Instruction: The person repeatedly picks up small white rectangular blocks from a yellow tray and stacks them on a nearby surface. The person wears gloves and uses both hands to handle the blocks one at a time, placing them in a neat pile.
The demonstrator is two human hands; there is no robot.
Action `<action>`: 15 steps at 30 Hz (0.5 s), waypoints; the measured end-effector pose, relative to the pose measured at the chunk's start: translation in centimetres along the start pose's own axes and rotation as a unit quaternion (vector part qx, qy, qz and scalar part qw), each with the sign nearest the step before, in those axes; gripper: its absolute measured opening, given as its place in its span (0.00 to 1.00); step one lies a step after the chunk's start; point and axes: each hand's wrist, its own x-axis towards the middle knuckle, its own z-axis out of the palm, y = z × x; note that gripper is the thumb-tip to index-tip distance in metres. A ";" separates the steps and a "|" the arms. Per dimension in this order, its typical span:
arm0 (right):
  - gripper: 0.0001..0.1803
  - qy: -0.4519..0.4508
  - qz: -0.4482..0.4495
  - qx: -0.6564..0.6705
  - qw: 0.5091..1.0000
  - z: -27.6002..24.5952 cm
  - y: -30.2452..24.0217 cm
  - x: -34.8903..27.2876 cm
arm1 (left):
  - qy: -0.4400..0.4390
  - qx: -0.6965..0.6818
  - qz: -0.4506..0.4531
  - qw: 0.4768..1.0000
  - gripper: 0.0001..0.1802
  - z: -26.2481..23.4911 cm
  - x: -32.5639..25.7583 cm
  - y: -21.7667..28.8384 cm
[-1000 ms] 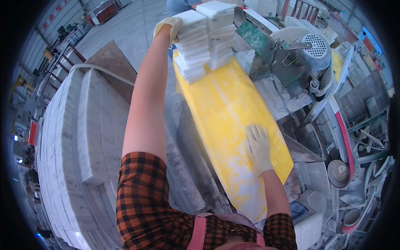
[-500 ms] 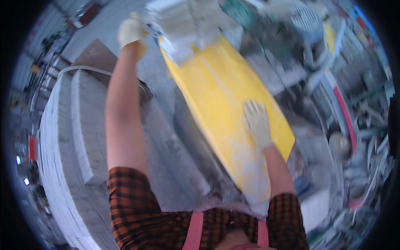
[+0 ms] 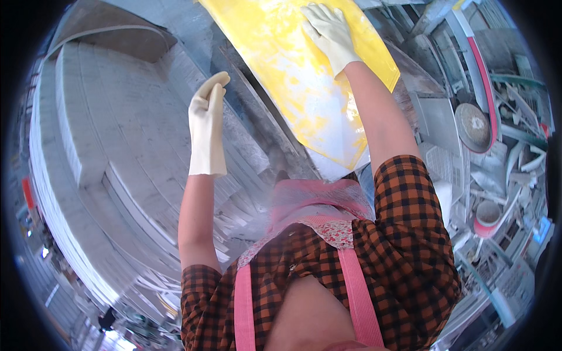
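My right hand (image 3: pixel 331 36), in a cream rubber glove, lies flat with fingers spread on a yellow sloping surface (image 3: pixel 281 50). That surface is smeared with whitish residue and looks wet toward its near end. My left hand (image 3: pixel 206 120), in a matching glove, is raised left of the yellow surface and apart from it. Its fingers are loosely bent, with the thumb beside them, and nothing shows in its grasp. The far end of the yellow surface is cut off by the picture's upper edge.
Stacks of grey-white slabs (image 3: pixel 117 111) stand to my left, with a brown board (image 3: pixel 111 29) behind them. At right are a round pan (image 3: pixel 473 127), a pink bucket (image 3: pixel 487 217) and scattered scraps. A dark gap (image 3: pixel 263 99) runs along the yellow surface's left side.
My view has shifted downward and nearer. The left hand has come back from beside the pale stack at the far end, now out of view. The right hand stays on the yellow surface.
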 end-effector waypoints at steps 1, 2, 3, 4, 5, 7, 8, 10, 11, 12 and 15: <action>0.27 0.013 0.007 0.038 0.999 0.0 0.3 0.2 | 0.006 0.033 -0.010 0.999 0.21 0.3 -1.8 0.3; 0.26 0.010 -0.084 -0.034 0.996 -0.7 1.2 0.6 | 0.021 0.032 -0.007 0.999 0.22 0.7 -3.5 0.7; 0.26 0.009 -0.174 -0.105 0.979 -1.8 2.3 0.9 | 0.037 0.033 -0.005 0.999 0.23 1.3 -5.3 1.2; 0.26 0.013 -0.262 -0.175 0.949 -2.7 3.0 1.1 | 0.054 0.036 0.014 0.998 0.24 2.1 -7.0 1.6; 0.26 -0.011 -0.184 0.000 0.983 -3.6 3.6 1.2 | 0.073 0.036 -0.010 0.997 0.25 3.1 -8.6 2.0; 0.25 -0.085 -0.014 0.345 0.935 -5.6 4.7 -0.2 | 0.111 0.042 -0.006 0.993 0.27 4.8 -11.8 2.1; 0.24 -0.060 -0.067 0.279 0.956 -7.0 5.6 -1.3 | 0.132 0.080 -0.047 0.987 0.30 6.4 -13.4 1.8; 0.22 0.028 -0.182 0.140 0.973 -10.2 8.3 -4.4 | 0.140 0.110 -0.007 0.984 0.30 8.7 -13.6 1.5; 0.23 -0.009 -0.153 0.106 0.982 -11.3 9.5 -5.6 | 0.146 0.135 0.014 0.980 0.30 9.8 -13.3 1.3; 0.25 -0.024 -0.150 0.063 0.986 -12.2 10.5 -6.4 | 0.152 0.160 0.034 0.975 0.30 10.8 -13.1 1.1; 0.25 0.005 -0.085 0.117 0.990 -14.1 13.8 -9.9 | 0.143 0.183 0.060 0.971 0.30 16.0 -12.6 0.9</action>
